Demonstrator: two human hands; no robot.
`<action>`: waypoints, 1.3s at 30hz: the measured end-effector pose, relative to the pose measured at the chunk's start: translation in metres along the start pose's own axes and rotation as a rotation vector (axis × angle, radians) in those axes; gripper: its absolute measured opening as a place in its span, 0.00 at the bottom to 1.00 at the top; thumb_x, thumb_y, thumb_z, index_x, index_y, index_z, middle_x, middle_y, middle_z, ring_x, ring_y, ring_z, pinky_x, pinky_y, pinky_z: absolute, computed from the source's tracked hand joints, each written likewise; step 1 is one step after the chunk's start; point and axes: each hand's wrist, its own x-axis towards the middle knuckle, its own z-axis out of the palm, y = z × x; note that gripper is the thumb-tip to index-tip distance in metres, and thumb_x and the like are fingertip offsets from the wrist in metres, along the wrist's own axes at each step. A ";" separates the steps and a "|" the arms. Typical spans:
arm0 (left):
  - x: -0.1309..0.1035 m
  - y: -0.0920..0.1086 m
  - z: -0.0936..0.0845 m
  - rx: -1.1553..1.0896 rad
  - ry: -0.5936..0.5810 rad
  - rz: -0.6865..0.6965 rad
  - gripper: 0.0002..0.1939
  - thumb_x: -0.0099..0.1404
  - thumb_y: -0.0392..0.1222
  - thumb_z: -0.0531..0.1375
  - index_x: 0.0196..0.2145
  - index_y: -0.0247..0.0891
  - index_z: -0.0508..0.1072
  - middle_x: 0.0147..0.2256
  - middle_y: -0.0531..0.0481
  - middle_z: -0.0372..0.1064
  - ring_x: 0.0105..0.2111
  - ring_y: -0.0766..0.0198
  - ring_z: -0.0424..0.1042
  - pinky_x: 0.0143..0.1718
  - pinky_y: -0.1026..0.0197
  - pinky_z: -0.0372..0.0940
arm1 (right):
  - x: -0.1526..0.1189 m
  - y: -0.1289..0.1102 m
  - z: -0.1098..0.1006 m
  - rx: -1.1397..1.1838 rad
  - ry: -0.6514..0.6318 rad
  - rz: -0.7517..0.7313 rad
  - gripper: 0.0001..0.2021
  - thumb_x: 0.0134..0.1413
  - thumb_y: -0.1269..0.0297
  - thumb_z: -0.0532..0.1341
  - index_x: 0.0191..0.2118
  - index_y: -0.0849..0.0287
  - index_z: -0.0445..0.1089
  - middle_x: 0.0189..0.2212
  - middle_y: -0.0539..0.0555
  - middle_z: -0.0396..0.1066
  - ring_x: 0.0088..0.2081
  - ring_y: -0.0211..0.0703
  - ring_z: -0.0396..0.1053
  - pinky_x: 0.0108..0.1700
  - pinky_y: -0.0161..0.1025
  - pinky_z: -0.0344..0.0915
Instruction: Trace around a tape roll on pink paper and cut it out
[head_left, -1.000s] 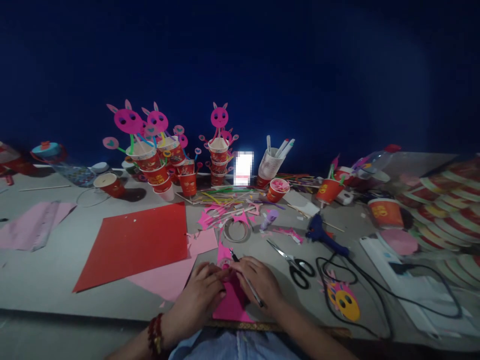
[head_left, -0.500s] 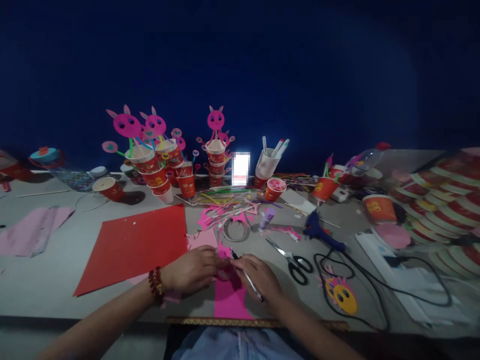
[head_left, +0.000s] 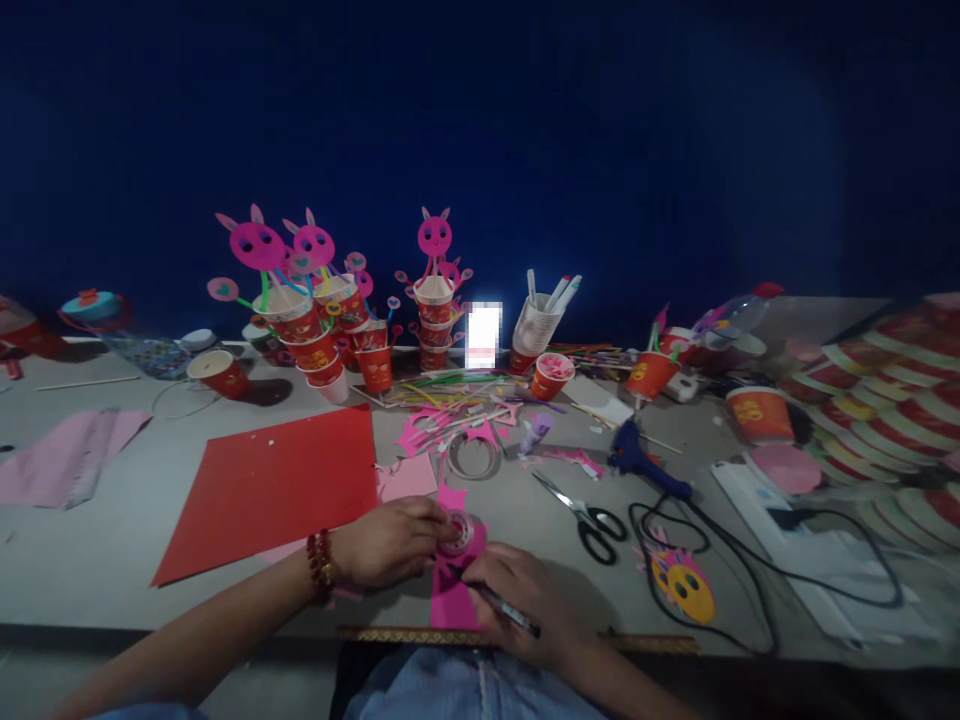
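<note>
A roll of tape [head_left: 471,535] lies flat on a strip of bright pink paper [head_left: 451,608] near the table's front edge. My left hand [head_left: 390,542], a beaded bracelet at its wrist, grips the roll's left side and presses it to the paper. In my right hand [head_left: 521,588] is a dark pen [head_left: 511,612]. Its tip is at the near side of the roll, against the pink paper. A light pink sheet [head_left: 409,478] lies just beyond my left hand.
Scissors [head_left: 585,520] and a blue glue gun [head_left: 645,462] with a looped cord lie to the right. Red card [head_left: 274,490] covers the left. Pink scraps and a larger ring [head_left: 472,457] lie ahead. Decorated paper cups [head_left: 435,310] stand at the back.
My right hand has moved toward me, carrying the pen tip round from the roll's far side to its near side. My left hand stays at the roll's left side.
</note>
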 end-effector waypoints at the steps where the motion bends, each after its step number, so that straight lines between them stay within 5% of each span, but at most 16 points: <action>1: -0.001 0.000 0.001 0.001 -0.006 -0.002 0.17 0.72 0.38 0.51 0.56 0.38 0.69 0.55 0.45 0.72 0.59 0.58 0.63 0.63 0.54 0.56 | 0.002 -0.001 0.004 -0.023 -0.017 -0.002 0.09 0.59 0.68 0.54 0.43 0.53 0.69 0.35 0.54 0.73 0.39 0.47 0.70 0.41 0.39 0.66; 18: -0.003 -0.006 0.009 0.079 -0.017 0.053 0.12 0.72 0.37 0.52 0.45 0.37 0.74 0.56 0.46 0.70 0.57 0.58 0.65 0.62 0.53 0.57 | 0.015 0.006 0.046 -0.380 -0.103 -0.061 0.03 0.54 0.72 0.60 0.33 0.57 0.66 0.30 0.51 0.72 0.33 0.44 0.66 0.33 0.38 0.56; 26: -0.006 -0.008 0.011 0.096 -0.012 0.047 0.11 0.72 0.38 0.52 0.42 0.39 0.75 0.58 0.48 0.69 0.58 0.58 0.64 0.63 0.52 0.55 | 0.001 0.000 0.018 -0.260 -0.094 -0.002 0.05 0.57 0.73 0.55 0.35 0.57 0.66 0.30 0.52 0.71 0.33 0.44 0.67 0.36 0.37 0.59; 32: -0.004 -0.005 0.007 0.081 -0.033 0.019 0.13 0.72 0.39 0.52 0.50 0.40 0.73 0.57 0.48 0.69 0.58 0.57 0.63 0.62 0.53 0.56 | -0.002 0.005 -0.009 -0.114 0.154 0.010 0.12 0.61 0.71 0.52 0.46 0.58 0.69 0.35 0.55 0.73 0.37 0.46 0.70 0.40 0.40 0.66; 35: -0.003 -0.003 0.006 0.074 -0.031 -0.014 0.14 0.72 0.38 0.53 0.52 0.41 0.72 0.54 0.48 0.72 0.57 0.57 0.64 0.61 0.54 0.57 | 0.009 0.013 -0.006 -0.108 0.151 0.020 0.19 0.63 0.73 0.51 0.57 0.57 0.65 0.45 0.58 0.74 0.46 0.47 0.71 0.48 0.43 0.69; 39: -0.001 -0.002 0.008 0.074 -0.025 -0.001 0.14 0.72 0.38 0.52 0.52 0.39 0.71 0.51 0.46 0.73 0.57 0.57 0.64 0.62 0.54 0.56 | 0.020 0.028 0.012 -0.225 0.076 -0.028 0.19 0.61 0.75 0.56 0.56 0.57 0.68 0.48 0.58 0.75 0.51 0.49 0.71 0.54 0.47 0.69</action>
